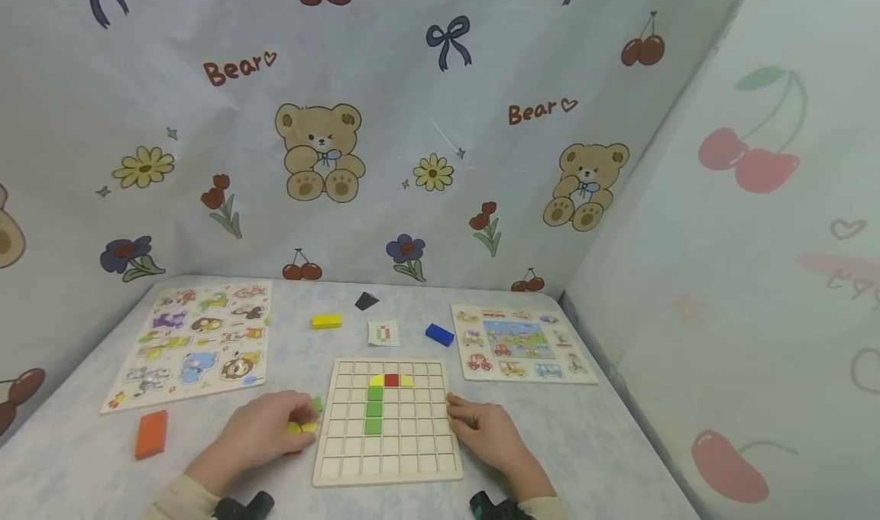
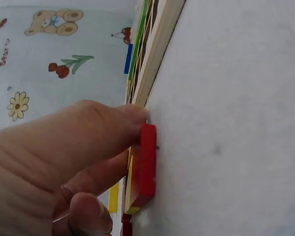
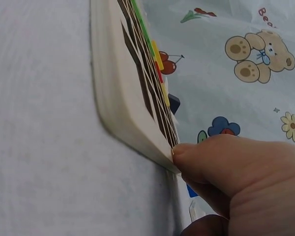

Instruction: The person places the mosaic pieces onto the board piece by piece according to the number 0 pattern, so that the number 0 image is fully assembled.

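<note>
A wooden grid board (image 1: 344, 459) lies on the table, with green squares (image 1: 374, 409), a red square (image 1: 391, 380) and yellow triangles (image 1: 407, 381) set in its cells. Left of it, my left hand (image 1: 264, 426) is lowered among loose tiles. Yellow tiles (image 1: 302, 427) show between its thumb and fingers, and a green tile (image 1: 318, 404) lies just beyond. In the left wrist view the thumb tip is beside a red tile (image 2: 147, 164); no firm grip shows. My right hand (image 1: 490, 434) rests its fingertips against the board's right edge, near a corner in the right wrist view.
An animal puzzle (image 1: 206, 337) lies at the left, a vehicle puzzle (image 1: 474, 329) at the right. An orange block (image 1: 151, 434) is near the left arm. Behind the board are a yellow block (image 1: 326, 321), a dark block (image 1: 367, 301), a pattern card (image 1: 383, 333) and a blue block (image 1: 439, 334).
</note>
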The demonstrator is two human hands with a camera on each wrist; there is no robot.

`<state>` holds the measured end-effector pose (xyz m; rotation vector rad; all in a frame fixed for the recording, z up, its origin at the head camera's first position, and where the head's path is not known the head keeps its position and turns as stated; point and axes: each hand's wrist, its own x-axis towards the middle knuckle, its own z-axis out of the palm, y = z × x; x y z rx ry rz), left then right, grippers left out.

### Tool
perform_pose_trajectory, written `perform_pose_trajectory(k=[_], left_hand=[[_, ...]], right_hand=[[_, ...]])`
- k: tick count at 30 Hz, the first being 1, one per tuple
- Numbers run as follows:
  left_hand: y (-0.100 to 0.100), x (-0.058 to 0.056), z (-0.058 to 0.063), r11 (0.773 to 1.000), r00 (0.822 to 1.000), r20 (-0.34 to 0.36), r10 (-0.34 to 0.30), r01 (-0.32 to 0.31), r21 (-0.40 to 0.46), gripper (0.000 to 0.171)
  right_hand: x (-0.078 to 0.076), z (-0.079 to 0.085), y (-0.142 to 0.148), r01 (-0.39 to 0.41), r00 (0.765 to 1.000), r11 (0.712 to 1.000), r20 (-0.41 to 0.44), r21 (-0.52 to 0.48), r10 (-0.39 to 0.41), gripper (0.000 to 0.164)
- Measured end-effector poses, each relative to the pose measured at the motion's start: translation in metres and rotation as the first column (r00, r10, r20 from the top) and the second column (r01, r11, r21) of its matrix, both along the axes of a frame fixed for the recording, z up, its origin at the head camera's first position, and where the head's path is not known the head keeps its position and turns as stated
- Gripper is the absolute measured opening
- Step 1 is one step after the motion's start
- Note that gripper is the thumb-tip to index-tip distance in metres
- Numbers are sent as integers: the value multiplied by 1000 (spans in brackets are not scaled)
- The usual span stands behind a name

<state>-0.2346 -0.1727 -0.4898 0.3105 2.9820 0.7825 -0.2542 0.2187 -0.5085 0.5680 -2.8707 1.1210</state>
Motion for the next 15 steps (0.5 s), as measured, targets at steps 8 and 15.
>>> perform_pose_trajectory(k=[8, 15], left_hand=[[8, 2, 0, 991, 995, -72, -72, 79, 106, 24], [42, 11, -15, 864, 904, -204, -375, 420, 276, 24]], right_hand=[[0, -2, -1, 10, 1000, 1000, -7, -7, -10, 30], [2, 0, 0, 8, 1000, 1000, 0, -21, -8, 29]])
